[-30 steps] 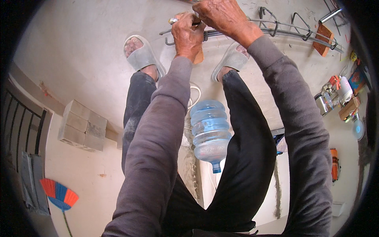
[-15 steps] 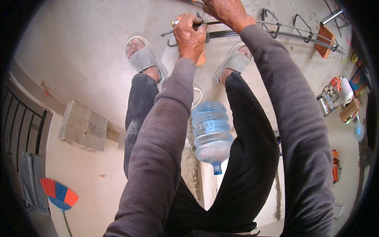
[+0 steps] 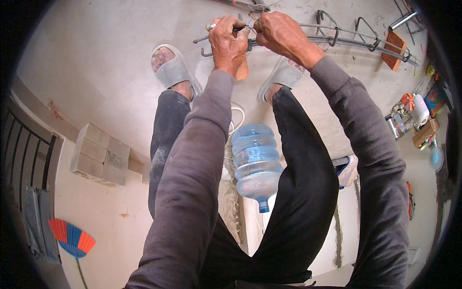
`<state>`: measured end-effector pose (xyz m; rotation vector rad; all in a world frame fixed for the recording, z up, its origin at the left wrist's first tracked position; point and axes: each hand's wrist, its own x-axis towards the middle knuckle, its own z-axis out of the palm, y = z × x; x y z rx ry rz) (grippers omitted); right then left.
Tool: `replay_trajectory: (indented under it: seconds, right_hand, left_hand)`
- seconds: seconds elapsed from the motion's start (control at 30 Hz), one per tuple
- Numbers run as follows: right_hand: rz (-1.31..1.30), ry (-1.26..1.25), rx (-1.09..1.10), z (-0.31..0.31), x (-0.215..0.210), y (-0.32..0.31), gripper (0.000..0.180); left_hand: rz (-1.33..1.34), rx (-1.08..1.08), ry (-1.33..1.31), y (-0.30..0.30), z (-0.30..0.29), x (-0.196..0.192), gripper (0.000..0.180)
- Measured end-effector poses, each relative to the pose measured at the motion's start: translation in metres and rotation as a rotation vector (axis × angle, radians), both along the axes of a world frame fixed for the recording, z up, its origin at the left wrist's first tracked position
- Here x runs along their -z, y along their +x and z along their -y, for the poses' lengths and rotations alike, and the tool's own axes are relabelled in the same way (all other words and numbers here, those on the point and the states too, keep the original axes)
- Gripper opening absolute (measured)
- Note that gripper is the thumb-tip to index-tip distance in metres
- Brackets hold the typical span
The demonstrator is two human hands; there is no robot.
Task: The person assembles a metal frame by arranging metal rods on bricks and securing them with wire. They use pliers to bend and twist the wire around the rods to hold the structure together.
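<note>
Over the floor at the top of the view, my left hand (image 3: 228, 44) is closed around the steel bar near the left end of a long reinforcing-bar cage (image 3: 358, 42). A ring sits on one of its fingers. Close on its right, my right hand (image 3: 281, 36) is pinched at the same bars, and its fingertips hide what they hold. Just beyond my hands lies a pair of metal pincers (image 3: 260, 6). The cage has bent stirrups along it, and its right part rests on an orange-brown brick (image 3: 394, 50). Another orange-brown block (image 3: 242, 71) shows below my left hand.
A blue water-cooler bottle (image 3: 256, 166) lies between my legs. Grey blocks (image 3: 100, 154) are stacked at the left, near a red-and-blue broom (image 3: 72, 237). Tools and small items (image 3: 418, 118) clutter the right side. Wire scraps are scattered beyond the cage.
My right hand has come down and nearer the bars beside my left hand, with its elbow swung outward. The pincers' head now shows beyond it. My left hand has stayed nearly in place.
</note>
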<state>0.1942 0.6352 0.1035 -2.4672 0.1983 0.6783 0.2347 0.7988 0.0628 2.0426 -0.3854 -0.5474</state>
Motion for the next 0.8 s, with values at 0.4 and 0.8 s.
replay_trajectory:
  seconds: [0.4,0.8]
  right_hand:
    - [-0.663,1.206,1.601,-0.018,-0.018,0.026,0.014]
    - [-0.085,0.734,0.562,-0.018,0.006,0.009,0.021]
  left_hand:
    - [-0.018,0.023,-0.012,0.002,-0.001,0.0,0.017]
    - [0.0,0.003,-0.06,0.003,0.003,0.003,0.01]
